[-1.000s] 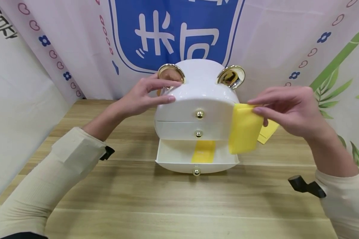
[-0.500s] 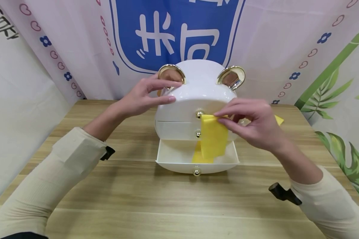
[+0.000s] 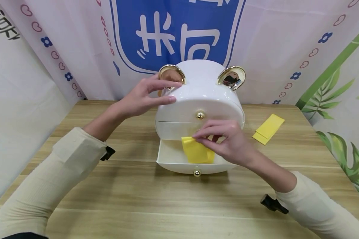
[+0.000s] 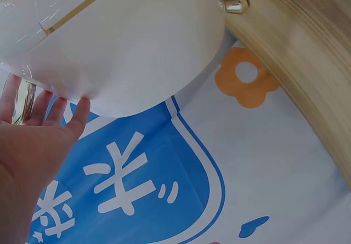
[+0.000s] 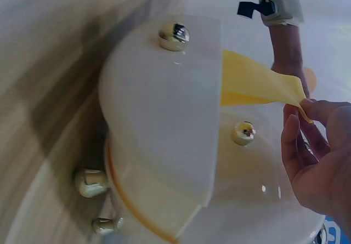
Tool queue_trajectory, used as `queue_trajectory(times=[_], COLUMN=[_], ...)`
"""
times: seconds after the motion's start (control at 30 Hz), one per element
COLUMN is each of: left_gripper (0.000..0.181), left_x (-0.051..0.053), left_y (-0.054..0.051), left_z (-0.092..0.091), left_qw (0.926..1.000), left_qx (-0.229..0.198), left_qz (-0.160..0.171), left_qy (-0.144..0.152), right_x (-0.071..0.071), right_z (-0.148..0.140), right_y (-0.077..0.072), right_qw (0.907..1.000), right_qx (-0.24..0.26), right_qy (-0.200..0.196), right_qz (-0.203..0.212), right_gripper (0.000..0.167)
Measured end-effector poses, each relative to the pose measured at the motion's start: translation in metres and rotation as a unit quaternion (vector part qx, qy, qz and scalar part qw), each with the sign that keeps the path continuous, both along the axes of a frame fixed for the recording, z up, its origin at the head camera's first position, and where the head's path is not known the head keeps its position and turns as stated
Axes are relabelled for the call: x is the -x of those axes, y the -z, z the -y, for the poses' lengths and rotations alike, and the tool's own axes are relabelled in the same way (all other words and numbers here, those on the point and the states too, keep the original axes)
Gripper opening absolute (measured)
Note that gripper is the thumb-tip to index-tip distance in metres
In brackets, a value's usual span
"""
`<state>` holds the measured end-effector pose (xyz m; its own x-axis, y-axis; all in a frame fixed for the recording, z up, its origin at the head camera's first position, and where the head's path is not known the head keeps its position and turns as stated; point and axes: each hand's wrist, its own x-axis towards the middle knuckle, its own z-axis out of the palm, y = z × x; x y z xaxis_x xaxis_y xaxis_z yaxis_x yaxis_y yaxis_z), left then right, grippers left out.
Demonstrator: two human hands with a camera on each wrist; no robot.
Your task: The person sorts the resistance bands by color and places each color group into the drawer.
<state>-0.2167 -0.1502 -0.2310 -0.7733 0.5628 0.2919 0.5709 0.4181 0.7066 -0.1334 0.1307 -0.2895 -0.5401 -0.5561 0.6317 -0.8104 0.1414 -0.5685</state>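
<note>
A glossy white drawer box [image 3: 201,78] with gold-rimmed ears stands on the table. Its bottom drawer [image 3: 173,167] is pulled out. My right hand [image 3: 228,142] pinches a folded yellow cloth [image 3: 195,151] at its top edge, between thumb and fingers. The cloth's lower part hangs inside the drawer, hiding most of the yellow piece that lay there. In the right wrist view the cloth [image 5: 255,82] bends over the drawer's front. My left hand [image 3: 142,96] rests on the box's upper left side by the ear; the left wrist view shows its fingertips [image 4: 82,109] touching the shell.
On the wooden table [image 3: 155,205], right of the box, lies another folded yellow piece [image 3: 269,128]. Gold knobs stick out from the drawer fronts, such as the top knob [image 3: 200,115]. A printed curtain [image 3: 266,49] hangs close behind the box.
My right hand has carried the yellow cloth leftward from beside the box, then down into the pulled-out drawer. The left hand has stayed in place on the box.
</note>
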Motion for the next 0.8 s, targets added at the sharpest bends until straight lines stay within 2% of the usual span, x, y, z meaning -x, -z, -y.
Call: queue_trajectory(times=[0.2, 0.4, 0.6, 0.7, 0.8], left_gripper=[0.044, 0.045, 0.045, 0.045, 0.045], left_x=[0.0, -0.001, 0.0, 0.0, -0.001], left_y=[0.0, -0.001, 0.0, 0.0, 0.0], left_z=[0.0, 0.001, 0.001, 0.001, 0.001], left_qw=[1.0, 1.0, 1.0, 1.0, 1.0], left_qx=[-0.001, -0.001, -0.002, 0.0, 0.0], left_qz=[0.002, 0.005, 0.007, 0.007, 0.007], left_qy=[0.002, 0.003, 0.002, 0.0, 0.0], right_x=[0.0, 0.001, 0.004, 0.004, 0.004], right_z=[0.005, 0.008, 0.008, 0.008, 0.008], right_y=[0.013, 0.02, 0.023, 0.024, 0.022], right_qw=[0.9998, 0.9986, 0.9919, 0.9886, 0.9891], right_qx=[-0.014, -0.029, -0.066, -0.068, -0.056], right_qy=[0.013, 0.027, 0.049, 0.058, 0.052], right_qz=[0.005, -0.036, -0.097, -0.121, -0.126], right_gripper=[0.021, 0.021, 0.022, 0.023, 0.025])
